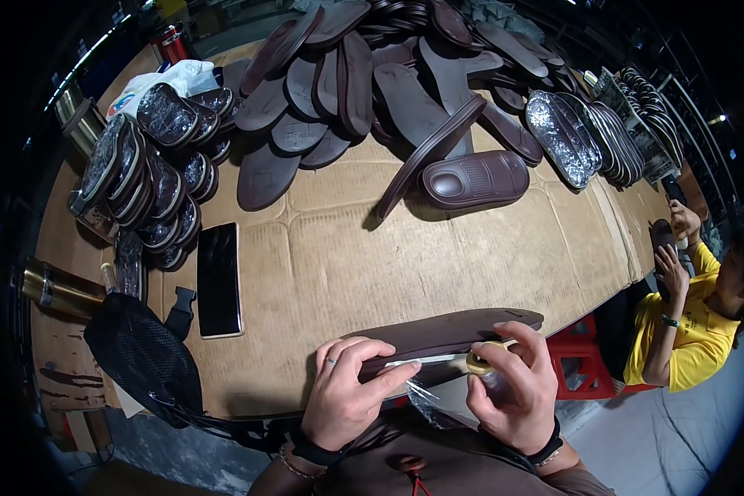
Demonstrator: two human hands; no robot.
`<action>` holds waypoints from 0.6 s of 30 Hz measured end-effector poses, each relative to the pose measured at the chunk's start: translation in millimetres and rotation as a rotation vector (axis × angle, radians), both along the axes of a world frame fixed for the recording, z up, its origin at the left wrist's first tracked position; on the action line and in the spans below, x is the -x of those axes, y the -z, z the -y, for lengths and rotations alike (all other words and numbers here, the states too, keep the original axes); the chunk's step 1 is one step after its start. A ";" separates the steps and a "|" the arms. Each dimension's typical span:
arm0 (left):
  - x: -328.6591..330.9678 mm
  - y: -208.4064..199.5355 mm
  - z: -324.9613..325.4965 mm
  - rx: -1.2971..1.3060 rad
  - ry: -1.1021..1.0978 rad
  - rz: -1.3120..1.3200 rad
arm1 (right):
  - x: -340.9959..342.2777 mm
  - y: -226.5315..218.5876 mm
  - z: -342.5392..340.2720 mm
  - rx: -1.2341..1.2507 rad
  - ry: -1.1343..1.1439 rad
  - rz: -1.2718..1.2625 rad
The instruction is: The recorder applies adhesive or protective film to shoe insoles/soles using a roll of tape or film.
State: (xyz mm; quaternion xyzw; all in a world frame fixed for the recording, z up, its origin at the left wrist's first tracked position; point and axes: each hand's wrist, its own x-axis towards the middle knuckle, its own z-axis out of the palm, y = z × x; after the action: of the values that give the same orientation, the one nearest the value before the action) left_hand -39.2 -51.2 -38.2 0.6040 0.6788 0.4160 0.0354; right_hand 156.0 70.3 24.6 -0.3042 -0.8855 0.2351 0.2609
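At the table's near edge my left hand (349,388) grips a dark brown shoe sole (438,332), which stands on its long edge. My left thumb presses along the sole's near side, where a pale strip shows. In my right hand (521,384) is a roll of clear film (486,355) with a yellowish core, held at the sole's right part. A loose, crinkled stretch of film hangs below the sole between my hands. Closest beyond them on the table, another brown sole (476,178) lies with its moulded footbed up.
Loose brown soles (405,99) pile up at the back. Film-wrapped soles (169,186) stack at the left, more (564,136) at the right. Left lie a black phone (218,281), a mesh bag (145,355) and a gold flask (64,288). A co-worker (686,331) in yellow works at the right.
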 end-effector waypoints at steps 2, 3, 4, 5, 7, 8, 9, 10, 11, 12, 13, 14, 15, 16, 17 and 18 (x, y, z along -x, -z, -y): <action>0.1 0.1 -0.1 0.001 0.003 -0.007 | 0.6 -0.5 0.3 0.024 0.020 0.007; 0.1 0.1 -0.1 0.002 0.005 -0.016 | 1.0 -0.7 0.6 0.008 0.016 0.013; 0.0 0.0 0.1 0.003 0.005 -0.015 | 1.5 -0.8 0.8 0.007 0.026 0.013; -0.1 0.0 0.3 0.005 0.005 -0.023 | 1.9 -0.9 1.0 0.020 0.039 0.009; -0.3 0.2 0.2 0.008 0.006 -0.030 | 2.4 -1.2 0.8 0.002 0.042 0.021; -0.4 0.3 0.2 0.013 0.007 -0.040 | 2.5 -1.3 0.7 0.010 0.050 0.023; -0.4 0.5 0.3 0.017 0.009 -0.051 | 2.7 -1.4 0.7 -0.003 0.046 0.028; -0.4 0.7 0.3 0.017 0.009 -0.051 | 2.7 -1.5 0.7 -0.002 0.050 0.027; -0.3 0.9 0.5 0.023 0.009 -0.054 | 2.6 -1.7 0.8 0.014 0.058 0.023; -0.2 1.1 0.6 0.028 0.010 -0.057 | 2.4 -2.0 0.9 -0.001 0.054 0.026; -0.2 1.3 0.9 0.028 0.011 -0.056 | 1.9 -2.4 1.0 0.010 0.054 0.029; -0.2 1.6 1.3 0.030 0.012 -0.060 | 1.4 -2.7 1.0 0.032 0.057 0.027; -0.1 1.8 1.5 0.033 0.015 -0.064 | 1.2 -2.7 0.9 0.020 0.055 0.033; 0.3 2.2 1.8 0.031 0.016 -0.063 | 1.0 -2.4 0.8 0.017 0.063 0.024; 1.0 2.4 2.1 0.053 0.023 -0.071 | 0.8 -2.1 0.3 0.027 0.069 0.005; 1.4 2.6 2.3 0.075 0.031 -0.079 | 0.4 -1.7 -0.5 0.014 0.071 0.015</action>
State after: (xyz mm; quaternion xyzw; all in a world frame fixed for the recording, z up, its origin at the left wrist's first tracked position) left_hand -40.6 -53.6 -40.8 0.6285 0.6855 0.3656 0.0377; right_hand 155.6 70.8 26.3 -0.3390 -0.8744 0.2295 0.2606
